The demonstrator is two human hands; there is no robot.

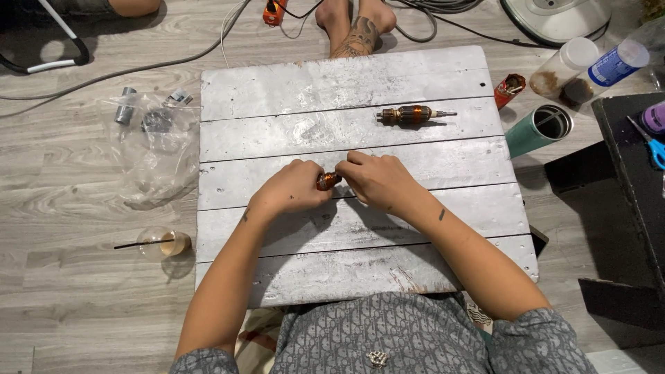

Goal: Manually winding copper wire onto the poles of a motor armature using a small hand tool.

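Both my hands meet over the middle of a silver-painted wooden board [415, 76]. My left hand [291, 188] and my right hand [374, 180] both grip a small copper-wound motor rotor [327, 181]; only its middle shows between my fingers. A second, larger rotor [414, 115] with copper windings and a steel shaft lies alone on the board, farther away and to the right of my hands.
A clear plastic bag with metal parts [149, 128] lies left of the board, a small glass with a stick [163, 244] below it. Right: a green tumbler [537, 129], red can [509, 90], bottles [589, 66], scissors [651, 145]. Another person's bare feet [355, 28] rest beyond the board.
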